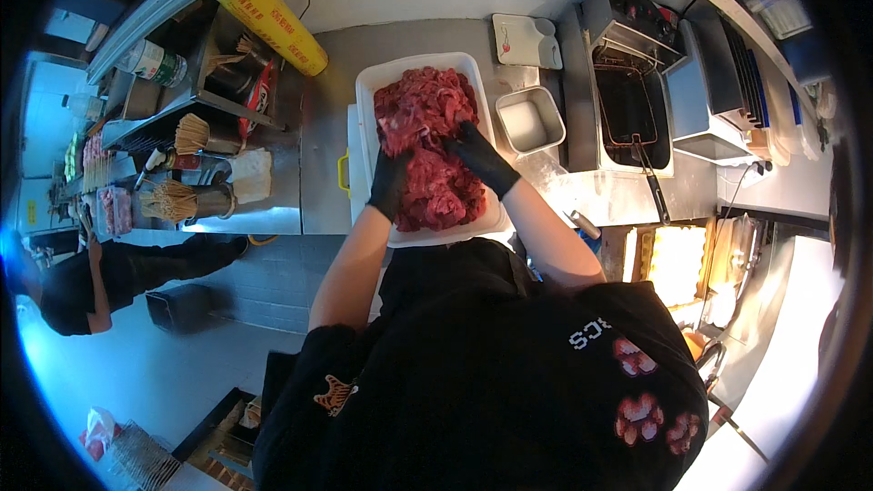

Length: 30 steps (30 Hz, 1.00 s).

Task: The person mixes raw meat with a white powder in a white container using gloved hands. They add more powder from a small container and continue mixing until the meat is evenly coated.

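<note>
A white plastic tub [365,92] stands before me on the metal counter, heaped with sliced raw red meat [443,198]. My left hand [389,184], in a black glove, grips meat at the tub's left side. Some slices just above it look blurred. From the right, my right hand [483,158], also gloved in black, is sunk in the middle of the heap and grasps meat there. The fingertips of both hands are hidden among the slices. A white board [356,150] with a yellow handle [343,172] shows under the tub's left edge.
Right of the tub are an empty square metal pan [530,120], a white divided tray [526,41] and a deep fryer [631,109] with a basket handle [656,194] jutting forward. Leftward are a yellow film roll [276,24], skewers [167,201] and a folded cloth [251,176]. Another person [89,283] stands far left.
</note>
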Motion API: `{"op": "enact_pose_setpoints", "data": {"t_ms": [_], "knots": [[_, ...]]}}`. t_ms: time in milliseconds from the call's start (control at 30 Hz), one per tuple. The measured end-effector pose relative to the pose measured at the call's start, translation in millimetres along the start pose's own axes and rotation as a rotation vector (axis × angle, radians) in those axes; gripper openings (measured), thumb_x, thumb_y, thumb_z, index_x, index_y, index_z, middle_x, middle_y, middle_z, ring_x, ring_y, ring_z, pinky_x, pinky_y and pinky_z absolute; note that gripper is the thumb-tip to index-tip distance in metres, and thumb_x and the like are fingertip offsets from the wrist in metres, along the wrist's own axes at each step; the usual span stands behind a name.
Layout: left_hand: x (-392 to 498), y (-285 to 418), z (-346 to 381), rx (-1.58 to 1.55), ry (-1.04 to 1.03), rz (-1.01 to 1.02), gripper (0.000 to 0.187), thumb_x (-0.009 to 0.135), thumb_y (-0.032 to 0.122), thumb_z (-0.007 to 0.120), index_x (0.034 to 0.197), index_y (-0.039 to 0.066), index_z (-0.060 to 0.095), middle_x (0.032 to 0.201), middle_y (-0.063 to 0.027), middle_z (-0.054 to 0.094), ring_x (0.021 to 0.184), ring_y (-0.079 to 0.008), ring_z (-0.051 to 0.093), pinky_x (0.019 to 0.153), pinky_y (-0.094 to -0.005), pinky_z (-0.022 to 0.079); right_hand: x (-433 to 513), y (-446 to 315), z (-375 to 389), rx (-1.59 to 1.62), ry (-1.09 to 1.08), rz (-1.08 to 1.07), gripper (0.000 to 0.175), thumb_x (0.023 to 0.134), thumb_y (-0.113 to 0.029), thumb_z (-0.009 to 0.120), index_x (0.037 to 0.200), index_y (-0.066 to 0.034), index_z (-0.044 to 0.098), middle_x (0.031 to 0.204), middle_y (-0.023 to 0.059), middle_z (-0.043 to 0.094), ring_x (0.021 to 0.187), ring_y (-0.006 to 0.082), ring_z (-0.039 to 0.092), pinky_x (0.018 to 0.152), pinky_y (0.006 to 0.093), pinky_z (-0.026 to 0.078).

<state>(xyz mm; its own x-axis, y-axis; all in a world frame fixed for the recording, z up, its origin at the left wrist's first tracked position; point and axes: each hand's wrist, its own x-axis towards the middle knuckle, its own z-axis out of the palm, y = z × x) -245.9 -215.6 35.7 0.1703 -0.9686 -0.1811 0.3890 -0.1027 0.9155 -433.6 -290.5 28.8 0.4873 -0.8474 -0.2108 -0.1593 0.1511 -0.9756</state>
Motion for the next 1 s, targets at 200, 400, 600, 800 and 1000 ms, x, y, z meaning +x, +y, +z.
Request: {"op": "enact_pose_setpoints", "data": {"t_ms": [200,400,600,800,1000], "knots": [[-1,-1,33,-0.084,0.446,-0.418,0.103,0.074,0.046,0.083,0.152,0.001,0.032,0.145,-0.0155,0.047,0.127,-0.0286,0.051,0.107,-0.0377,0.042,2,11,18,-0.579,0.136,0.24,0.091,0.078,-0.045,0.075,0.145,0.0023,0.036,0.14,0.0254,0.051,0.128,0.0376,0.052,0.105,0.0439,0.044],[-14,0,5,0.059,0.165,-0.023,0.069,0.094,0.044,0.064,0.148,0.006,0.04,0.141,-0.0125,0.052,0.125,-0.0272,0.054,0.103,-0.0403,0.047,-6,31,1,0.25,0.003,0.065,0.057,0.091,-0.012,0.063,0.141,0.0031,0.041,0.124,0.0169,0.063,0.108,0.0234,0.064,0.082,0.0319,0.057],[-34,-21,9,-0.193,0.17,-0.416,0.067,0.092,0.04,0.068,0.144,0.004,0.046,0.136,-0.0127,0.057,0.121,-0.0245,0.057,0.1,-0.0363,0.048,-22,41,23,-0.339,0.126,-0.252,0.062,0.088,-0.016,0.068,0.141,0.0018,0.04,0.129,0.017,0.06,0.113,0.0281,0.062,0.094,0.0382,0.052],[-39,-30,0,-0.119,0.087,-0.452,0.074,0.093,0.045,0.065,0.147,0.001,0.041,0.138,-0.0153,0.055,0.123,-0.0283,0.055,0.105,-0.0369,0.044,-37,27,-4,0.458,-0.16,0.239,0.075,0.088,-0.029,0.069,0.147,-0.0027,0.033,0.136,0.0173,0.055,0.121,0.0307,0.056,0.103,0.0413,0.047],[-37,-50,12,-0.284,0.036,-0.182,0.074,0.089,0.04,0.07,0.148,0.004,0.041,0.144,-0.0146,0.049,0.128,-0.0285,0.051,0.108,-0.0374,0.041,-40,21,-2,0.241,-0.132,0.165,0.078,0.09,-0.037,0.066,0.152,-0.0102,0.028,0.14,0.0145,0.052,0.124,0.0289,0.054,0.1,0.0419,0.047]]}}
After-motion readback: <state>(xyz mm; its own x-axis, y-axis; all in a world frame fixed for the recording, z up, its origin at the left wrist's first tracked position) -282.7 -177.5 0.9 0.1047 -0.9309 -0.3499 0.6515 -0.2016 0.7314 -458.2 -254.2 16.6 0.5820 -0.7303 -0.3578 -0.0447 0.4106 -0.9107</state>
